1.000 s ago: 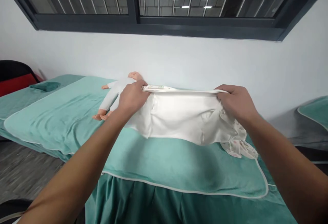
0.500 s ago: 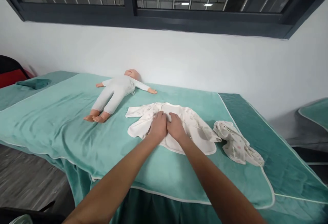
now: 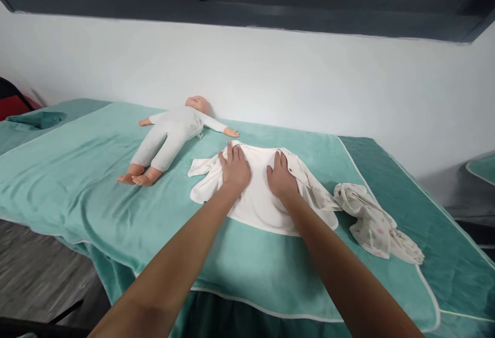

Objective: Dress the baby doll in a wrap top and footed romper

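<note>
A small white baby shirt point(image 3: 257, 193) with a faint print lies spread on the green blanket, its front parted and the plain inside facing up. My left hand point(image 3: 235, 169) rests flat on the shirt's left front panel, fingers stretched out toward the collar. On the right front panel lies my right hand point(image 3: 283, 175), fingers extended and pointing away from me. Both palms press on the cloth, with bare lining between them. To the right, touching or close to the shirt's sleeve, is a crumpled printed baby garment point(image 3: 375, 222).
A baby doll point(image 3: 170, 134) in a white suit lies on its back at the left rear, arms spread. The green blanket point(image 3: 96, 183) covers a padded surface against a white wall. A barred window point(image 3: 240, 3) is above; a red and black item point(image 3: 15, 103) stands far left.
My hands have moved apart from the middle of the shirt, one to each side, and its front has opened to bare the lining. The view has tilted down and closer.
</note>
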`<state>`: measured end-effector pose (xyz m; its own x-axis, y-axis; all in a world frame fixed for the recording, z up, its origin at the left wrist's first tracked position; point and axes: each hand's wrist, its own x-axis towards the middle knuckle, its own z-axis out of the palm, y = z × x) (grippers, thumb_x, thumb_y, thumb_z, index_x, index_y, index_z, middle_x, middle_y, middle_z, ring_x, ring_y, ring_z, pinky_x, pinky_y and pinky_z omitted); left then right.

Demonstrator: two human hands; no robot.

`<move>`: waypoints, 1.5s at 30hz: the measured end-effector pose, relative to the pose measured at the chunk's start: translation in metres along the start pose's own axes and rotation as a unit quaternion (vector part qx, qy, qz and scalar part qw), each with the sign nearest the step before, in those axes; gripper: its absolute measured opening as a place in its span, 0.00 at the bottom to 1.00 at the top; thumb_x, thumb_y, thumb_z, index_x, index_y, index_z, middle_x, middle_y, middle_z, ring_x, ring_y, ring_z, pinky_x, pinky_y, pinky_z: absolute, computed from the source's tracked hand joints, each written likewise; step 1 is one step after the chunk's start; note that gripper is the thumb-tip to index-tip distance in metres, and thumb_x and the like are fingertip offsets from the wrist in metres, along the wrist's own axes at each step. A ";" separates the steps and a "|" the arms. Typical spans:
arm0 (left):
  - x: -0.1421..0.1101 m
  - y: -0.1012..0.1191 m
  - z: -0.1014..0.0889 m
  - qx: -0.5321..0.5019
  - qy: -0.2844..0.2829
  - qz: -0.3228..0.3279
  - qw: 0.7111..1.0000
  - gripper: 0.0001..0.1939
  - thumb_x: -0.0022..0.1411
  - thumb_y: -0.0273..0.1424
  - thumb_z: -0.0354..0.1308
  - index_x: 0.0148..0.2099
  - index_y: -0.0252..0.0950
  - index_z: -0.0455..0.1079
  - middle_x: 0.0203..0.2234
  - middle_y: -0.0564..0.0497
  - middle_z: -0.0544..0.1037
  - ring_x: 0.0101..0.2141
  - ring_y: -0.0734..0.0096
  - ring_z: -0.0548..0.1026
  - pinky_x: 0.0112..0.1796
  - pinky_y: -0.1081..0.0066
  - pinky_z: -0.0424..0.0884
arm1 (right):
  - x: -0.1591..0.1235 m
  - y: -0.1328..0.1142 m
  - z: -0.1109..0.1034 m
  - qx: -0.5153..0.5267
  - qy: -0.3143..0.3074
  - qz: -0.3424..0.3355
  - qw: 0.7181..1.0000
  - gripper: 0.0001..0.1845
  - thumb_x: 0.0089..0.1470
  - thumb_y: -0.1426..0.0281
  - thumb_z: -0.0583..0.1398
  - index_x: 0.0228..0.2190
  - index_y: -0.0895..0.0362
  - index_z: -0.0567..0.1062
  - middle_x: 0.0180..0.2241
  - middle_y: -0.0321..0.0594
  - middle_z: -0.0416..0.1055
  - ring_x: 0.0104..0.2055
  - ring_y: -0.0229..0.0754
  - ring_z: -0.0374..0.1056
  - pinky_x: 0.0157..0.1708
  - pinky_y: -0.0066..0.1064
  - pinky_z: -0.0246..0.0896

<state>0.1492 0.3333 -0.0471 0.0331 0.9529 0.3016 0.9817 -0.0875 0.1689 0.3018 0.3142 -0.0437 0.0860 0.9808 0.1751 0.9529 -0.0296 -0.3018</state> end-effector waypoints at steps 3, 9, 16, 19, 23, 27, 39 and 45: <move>0.009 -0.006 0.001 0.008 0.004 -0.002 1.000 0.33 0.67 0.26 0.36 0.73 0.27 0.49 0.72 0.41 0.50 0.72 0.51 0.34 0.66 0.35 0.33 | 0.005 0.002 -0.001 0.000 -0.002 0.002 1.000 0.37 0.66 0.61 0.44 0.70 0.63 0.45 0.72 0.52 0.40 0.69 0.58 0.52 0.60 0.47 0.61; 0.023 -0.012 0.008 0.007 -0.034 -0.015 0.999 0.33 0.65 0.22 0.37 0.71 0.34 0.55 0.71 0.45 0.55 0.72 0.51 0.34 0.65 0.32 0.31 | 0.022 0.011 0.004 0.030 -0.033 0.031 0.999 0.36 0.66 0.58 0.43 0.69 0.64 0.48 0.72 0.52 0.43 0.69 0.60 0.52 0.63 0.49 0.55; 0.011 -0.006 0.001 0.006 0.000 0.050 0.999 0.27 0.67 0.23 0.39 0.63 0.31 0.67 0.68 0.40 0.61 0.71 0.49 0.45 0.67 0.36 0.38 | 0.025 0.010 0.012 0.033 -0.028 0.023 0.999 0.34 0.67 0.61 0.43 0.67 0.67 0.52 0.70 0.57 0.47 0.70 0.59 0.50 0.64 0.48 0.54; 0.004 0.002 -0.001 -0.013 -0.016 0.181 0.983 0.25 0.68 0.22 0.38 0.59 0.27 0.70 0.67 0.38 0.63 0.70 0.57 0.53 0.69 0.51 0.45 | 0.024 0.009 0.012 0.025 -0.015 0.019 0.999 0.34 0.67 0.62 0.43 0.66 0.70 0.52 0.70 0.59 0.49 0.70 0.60 0.48 0.65 0.47 0.51; 0.001 0.006 0.007 -0.068 -0.075 0.192 0.976 0.25 0.70 0.24 0.38 0.63 0.26 0.66 0.65 0.39 0.66 0.66 0.63 0.61 0.66 0.64 0.55 | 0.023 0.010 0.014 0.019 -0.019 0.016 1.000 0.34 0.67 0.61 0.42 0.67 0.68 0.52 0.70 0.58 0.47 0.70 0.58 0.50 0.65 0.45 0.52; 0.009 0.006 0.012 -0.064 -0.079 0.092 0.991 0.28 0.72 0.33 0.38 0.68 0.24 0.58 0.69 0.35 0.59 0.69 0.53 0.54 0.66 0.55 0.53 | 0.016 0.008 0.013 -0.007 0.023 0.015 1.000 0.36 0.67 0.60 0.43 0.69 0.65 0.46 0.72 0.53 0.40 0.72 0.57 0.45 0.67 0.47 0.47; 0.040 0.009 0.018 -0.041 -0.070 -0.033 0.996 0.30 0.72 0.39 0.37 0.72 0.32 0.52 0.67 0.37 0.61 0.66 0.46 0.57 0.61 0.47 0.61 | 0.044 0.024 0.000 -0.028 -0.027 -0.020 0.999 0.36 0.67 0.59 0.43 0.69 0.65 0.49 0.72 0.52 0.44 0.68 0.59 0.55 0.64 0.47 0.55; 0.048 0.005 0.025 -0.038 -0.073 -0.026 0.996 0.30 0.73 0.41 0.36 0.70 0.33 0.55 0.65 0.35 0.63 0.64 0.44 0.59 0.58 0.47 0.63 | 0.045 0.032 0.009 -0.020 -0.041 -0.005 0.999 0.34 0.68 0.58 0.42 0.68 0.63 0.52 0.71 0.50 0.47 0.69 0.60 0.52 0.66 0.48 0.51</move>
<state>0.1600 0.3858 -0.0552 0.0154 0.9882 0.1525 0.9661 -0.0540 0.2523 0.3338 0.3588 -0.0544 0.0534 0.9935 0.1003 0.9648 -0.0254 -0.2618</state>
